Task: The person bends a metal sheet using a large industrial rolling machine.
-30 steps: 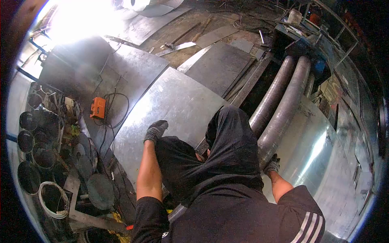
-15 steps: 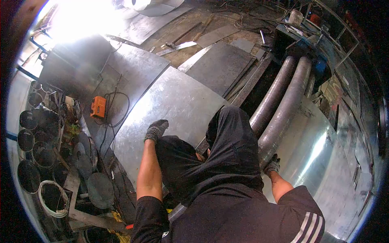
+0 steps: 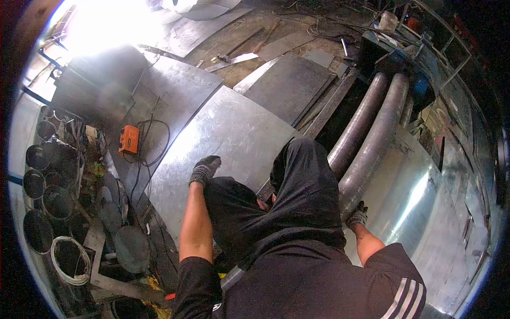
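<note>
My left hand (image 3: 205, 169), in a dark knit glove, rests on the flat metal sheet (image 3: 234, 125) beside my left knee. Its fingers lie over the surface with nothing in them. On the other side of the two long steel rollers (image 3: 366, 151), my right hand (image 3: 358, 217), gloved too, lies on the curved metal sheet (image 3: 409, 186). A finger points up along the nearer roller, and the hand looks open and flat, though my sleeve and the roller crowd it. My bent legs (image 3: 303, 181) cover part of the flat sheet and the near end of the rollers.
An orange foot-pedal-like box (image 3: 129, 140) with a looped black cable sits at the left. Round tubes (image 3: 57, 202) and a coil of white cable (image 3: 70, 260) stand farther left. Dark metal plates (image 3: 289, 85) lie ahead. The blue machine end (image 3: 419, 85) holds the rollers.
</note>
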`<state>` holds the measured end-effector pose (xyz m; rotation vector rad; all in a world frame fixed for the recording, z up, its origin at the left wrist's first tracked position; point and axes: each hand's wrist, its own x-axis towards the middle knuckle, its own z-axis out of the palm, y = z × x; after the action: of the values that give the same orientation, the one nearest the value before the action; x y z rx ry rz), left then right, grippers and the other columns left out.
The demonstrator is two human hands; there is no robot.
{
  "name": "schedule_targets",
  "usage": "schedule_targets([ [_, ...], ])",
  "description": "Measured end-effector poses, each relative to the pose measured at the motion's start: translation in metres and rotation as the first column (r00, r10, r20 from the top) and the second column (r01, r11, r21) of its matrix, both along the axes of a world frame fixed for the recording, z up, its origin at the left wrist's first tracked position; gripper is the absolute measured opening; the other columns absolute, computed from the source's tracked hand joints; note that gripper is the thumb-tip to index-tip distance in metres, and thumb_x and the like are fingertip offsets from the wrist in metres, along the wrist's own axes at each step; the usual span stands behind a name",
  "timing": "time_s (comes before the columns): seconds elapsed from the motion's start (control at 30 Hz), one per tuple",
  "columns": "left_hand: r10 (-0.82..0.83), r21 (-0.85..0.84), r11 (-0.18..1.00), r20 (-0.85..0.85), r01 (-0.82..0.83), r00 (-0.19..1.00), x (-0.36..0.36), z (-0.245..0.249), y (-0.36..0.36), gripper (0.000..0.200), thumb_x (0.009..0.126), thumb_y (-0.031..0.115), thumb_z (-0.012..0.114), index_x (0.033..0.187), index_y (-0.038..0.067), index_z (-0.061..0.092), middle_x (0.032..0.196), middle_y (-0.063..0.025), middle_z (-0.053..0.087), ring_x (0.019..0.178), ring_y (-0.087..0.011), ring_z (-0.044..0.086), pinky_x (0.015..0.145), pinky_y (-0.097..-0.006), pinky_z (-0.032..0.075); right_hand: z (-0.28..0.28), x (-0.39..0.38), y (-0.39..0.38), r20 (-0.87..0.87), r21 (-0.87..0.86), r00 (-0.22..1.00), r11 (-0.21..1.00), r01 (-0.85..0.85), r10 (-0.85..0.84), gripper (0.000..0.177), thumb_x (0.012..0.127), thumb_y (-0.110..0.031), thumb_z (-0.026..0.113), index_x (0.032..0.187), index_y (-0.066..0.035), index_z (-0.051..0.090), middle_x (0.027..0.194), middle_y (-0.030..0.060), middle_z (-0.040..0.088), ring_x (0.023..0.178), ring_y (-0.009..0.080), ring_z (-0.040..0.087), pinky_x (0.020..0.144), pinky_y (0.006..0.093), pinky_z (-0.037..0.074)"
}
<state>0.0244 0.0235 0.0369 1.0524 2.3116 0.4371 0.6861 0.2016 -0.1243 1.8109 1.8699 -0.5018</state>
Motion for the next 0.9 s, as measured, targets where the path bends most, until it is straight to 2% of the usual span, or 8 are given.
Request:
schedule_targets([
  [0.1,0.008,0.033,0.999,-0.014,-0.008,1.000,-0.002,-0.003,-0.001,0.039,0.094,0.031,0.063,0.124,0.008,0.068,0.121,-0.0107,0.071,0.112,-0.0219,0.065,0.099,-0.0342,0.049,-0.013,0.004,0.001,-0.128,-0.009,0.982,0.990,0.139,-0.139,0.118,0.074,-0.039,0.081,0.160,-0.008,0.007,0.167,0.0135,0.016,0.152,0.0381,0.017,0.118,0.0478,0.029],
  [0.17,-0.019,0.039,0.999,-0.034,0.020,0.999,-0.001,0.000,-0.001,0.039,0.094,0.031,0.063,0.124,0.007,0.068,0.121,-0.0105,0.071,0.112,-0.0215,0.066,0.099,-0.0342,0.049,-0.005,0.002,0.001,-0.091,0.006,0.991,0.995,0.101,-0.100,0.119,0.073,-0.039,0.082,0.160,-0.008,0.007,0.167,0.0138,0.016,0.152,0.0386,0.017,0.119,0.0477,0.028],
  [0.23,0.005,-0.033,0.999,0.009,-0.005,1.000,0.003,0.009,0.001,0.048,0.095,0.043,0.056,0.128,0.010,0.066,0.129,-0.0151,0.066,0.122,-0.0308,0.061,0.104,-0.0396,0.046,0.011,-0.002,-0.001,-0.053,0.020,0.997,0.998,0.064,-0.063,0.119,0.073,-0.039,0.082,0.160,-0.008,0.007,0.167,0.0140,0.016,0.152,0.0391,0.017,0.119,0.0476,0.027],
  [0.47,0.008,0.019,1.000,0.011,-0.009,1.000,0.005,0.009,-0.001,0.046,0.095,0.041,0.057,0.127,0.009,0.067,0.126,-0.0159,0.068,0.120,-0.0309,0.063,0.103,-0.0390,0.047,0.028,-0.010,0.000,-0.036,-0.027,0.997,0.997,0.069,-0.070,0.129,0.066,-0.043,0.086,0.160,-0.007,0.004,0.165,0.0184,0.016,0.151,0.0392,0.018,0.121,0.0446,0.025],
  [0.57,-0.035,0.072,0.997,-0.059,0.039,0.998,0.000,0.001,-0.002,0.037,0.094,0.030,0.065,0.123,0.008,0.069,0.117,-0.0100,0.073,0.108,-0.0201,0.066,0.096,-0.0342,0.050,0.012,-0.005,0.001,-0.021,-0.023,0.999,0.999,0.048,-0.048,0.132,0.065,-0.045,0.087,0.160,-0.007,0.003,0.165,0.0197,0.015,0.152,0.0392,0.017,0.121,0.0433,0.025],
  [0.63,0.009,0.035,0.999,0.059,-0.011,0.998,0.005,0.010,-0.001,0.047,0.094,0.042,0.058,0.127,0.009,0.067,0.124,-0.0162,0.068,0.118,-0.0321,0.063,0.102,-0.0400,0.047,-0.005,0.003,0.003,-0.017,-0.025,0.999,0.999,0.049,-0.049,0.133,0.064,-0.046,0.087,0.160,-0.007,0.002,0.166,0.0200,0.013,0.152,0.0393,0.016,0.121,0.0434,0.025],
  [0.7,0.020,0.024,0.999,0.075,-0.022,0.997,0.002,0.006,-0.001,0.047,0.094,0.042,0.057,0.127,0.009,0.067,0.124,-0.0164,0.068,0.119,-0.0327,0.063,0.102,-0.0404,0.047,-0.013,0.005,0.005,-0.002,-0.064,1.000,0.998,-0.012,0.012,0.112,0.079,-0.051,0.069,0.161,-0.009,0.005,0.167,0.0181,0.005,0.154,0.0392,0.006,0.125,0.0448,0.012],
  [0.9,0.055,-0.010,0.998,0.080,-0.054,0.995,0.008,0.013,0.000,0.049,0.095,0.045,0.056,0.128,0.010,0.066,0.127,-0.0166,0.067,0.121,-0.0333,0.061,0.103,-0.0408,0.046,0.013,-0.004,0.002,0.065,-0.121,0.987,0.983,-0.136,0.145,0.106,0.082,-0.052,0.063,0.161,-0.008,0.006,0.167,0.0181,0.004,0.154,0.0403,0.004,0.125,0.0464,0.009],
])
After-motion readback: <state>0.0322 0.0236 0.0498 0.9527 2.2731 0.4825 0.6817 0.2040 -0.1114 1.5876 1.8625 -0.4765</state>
